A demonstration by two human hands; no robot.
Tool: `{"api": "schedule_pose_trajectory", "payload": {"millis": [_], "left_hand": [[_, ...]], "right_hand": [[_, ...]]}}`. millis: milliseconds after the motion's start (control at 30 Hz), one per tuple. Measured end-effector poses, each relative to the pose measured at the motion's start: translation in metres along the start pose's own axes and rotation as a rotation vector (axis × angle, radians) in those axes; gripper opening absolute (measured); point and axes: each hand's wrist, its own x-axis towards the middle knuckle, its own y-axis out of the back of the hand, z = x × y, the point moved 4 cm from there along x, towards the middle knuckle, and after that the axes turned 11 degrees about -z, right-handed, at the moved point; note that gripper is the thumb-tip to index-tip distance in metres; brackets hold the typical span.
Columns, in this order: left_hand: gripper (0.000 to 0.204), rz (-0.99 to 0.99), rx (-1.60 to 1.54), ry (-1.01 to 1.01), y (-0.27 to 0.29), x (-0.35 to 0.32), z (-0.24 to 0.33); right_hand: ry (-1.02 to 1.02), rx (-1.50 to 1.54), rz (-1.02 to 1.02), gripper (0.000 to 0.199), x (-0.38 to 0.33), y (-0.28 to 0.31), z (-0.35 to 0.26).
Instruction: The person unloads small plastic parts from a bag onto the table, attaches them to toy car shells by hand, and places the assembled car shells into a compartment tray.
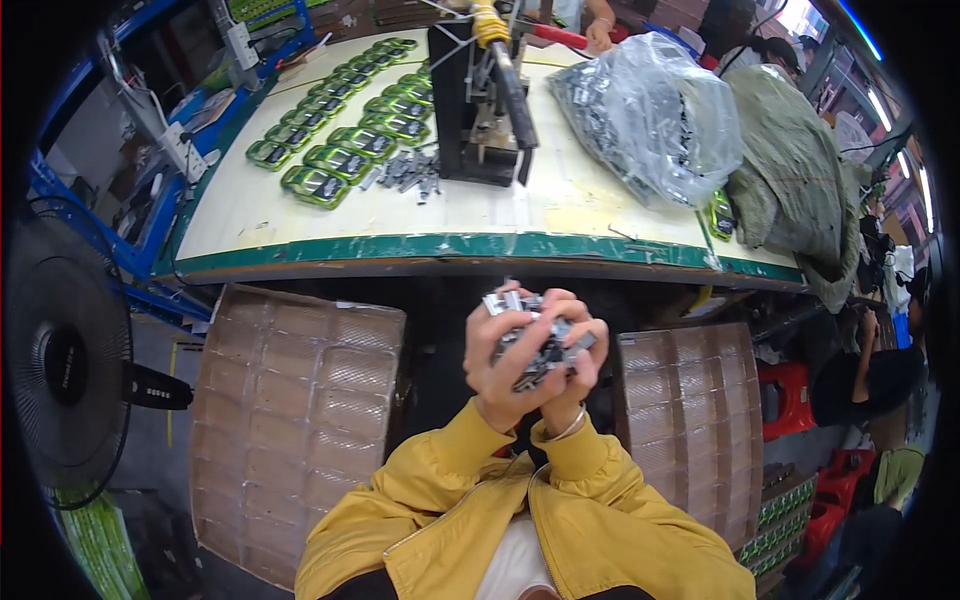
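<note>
My left hand and my right hand are cupped together below the table edge, both closed around a heap of small grey metal parts. The parts stick out between my fingers and above them. My yellow jacket sleeves rise from the lower edge. On the pale table beyond, a small pile of the same grey parts lies beside a black hand press. Green rectangular pieces lie in rows at the table's left.
A clear plastic bag of grey parts and a green cloth sack sit on the right of the table. Stacks of clear blister trays flank my lap. A black fan stands left. Another person's hand rests at the far edge.
</note>
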Motion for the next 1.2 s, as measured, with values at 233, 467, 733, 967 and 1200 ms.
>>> {"api": "schedule_pose_trajectory", "payload": {"millis": [233, 467, 733, 967, 1200], "left_hand": [[0.036, 0.258, 0.238, -0.015, 0.079, 0.055, -0.077], [0.031, 0.185, -0.087, 0.330, 0.084, 0.097, -0.240], [0.046, -0.082, -0.035, 0.547, 0.075, 0.110, -0.272], [0.050, -0.156, 0.007, 0.533, 0.081, 0.122, -0.283], [0.053, -0.336, -0.116, 0.640, 0.073, 0.121, -0.299]], "right_hand": [[0.022, 0.042, -0.170, 0.012, 0.070, -0.093, 0.073], [-0.085, -0.278, 0.050, 0.014, 0.124, -0.112, 0.193], [-0.223, -0.707, -0.029, 0.036, 0.130, -0.104, 0.224], [-0.306, -0.846, -0.090, 0.046, 0.140, -0.108, 0.223], [-0.328, -0.834, -0.177, 0.043, 0.169, -0.115, 0.224]]}}
